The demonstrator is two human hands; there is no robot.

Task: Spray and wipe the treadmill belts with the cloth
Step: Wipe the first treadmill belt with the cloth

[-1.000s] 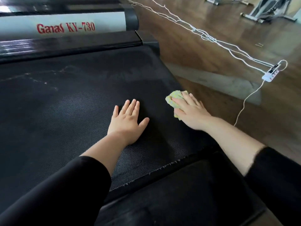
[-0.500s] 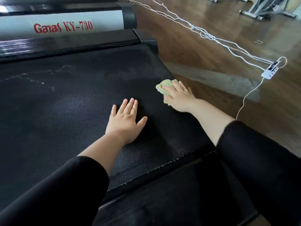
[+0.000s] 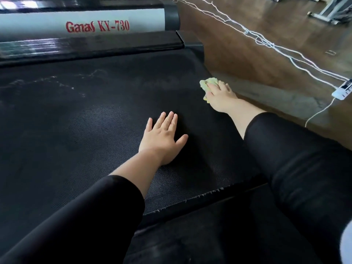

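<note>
The black textured treadmill belt [image 3: 76, 121] fills most of the view. My left hand [image 3: 163, 138] lies flat on it, fingers straight and spread. Farther up, near the belt's right edge, my right hand [image 3: 219, 94] presses a crumpled yellow-green cloth [image 3: 206, 83] onto the belt; the fingers lie over the cloth and cover most of it. Faint white streaks mark the belt at the far left. No spray bottle is in view.
A grey motor cover [image 3: 95, 25] with red lettering sits beyond a glossy black bar [image 3: 95, 44]. A black side rail [image 3: 209, 235] runs along the near edge. On the wooden floor [image 3: 247, 44] to the right lie white cables [image 3: 266, 42] and a power strip [image 3: 342, 90].
My right hand has slid the cloth forward along the belt's right edge, away from me. My left hand has stayed flat in the same spot on the belt.
</note>
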